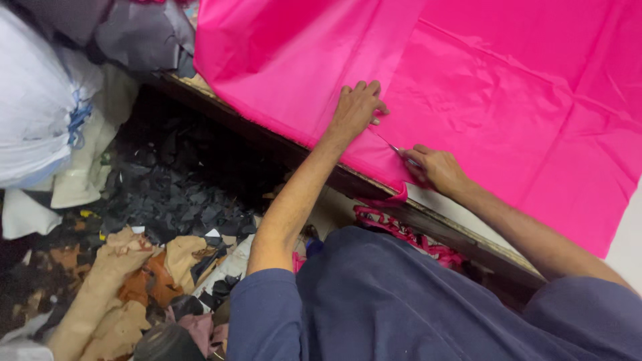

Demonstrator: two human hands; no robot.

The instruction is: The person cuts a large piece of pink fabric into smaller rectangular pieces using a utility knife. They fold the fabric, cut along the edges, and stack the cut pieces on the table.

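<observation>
Head view: thin, limp, slippery bright pink fabric sheet (508, 100) is pinned near the tabletop's (468, 230) near edge under the flat, close-fingered left hand (356, 107), while the right hand (435, 168) is clamped on small metal scissors (394, 148).

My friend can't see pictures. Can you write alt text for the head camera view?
A person's left hand presses flat on pink fabric on a table while the right hand cuts it with scissors. Fabric scraps lie heaped on the floor.
</observation>
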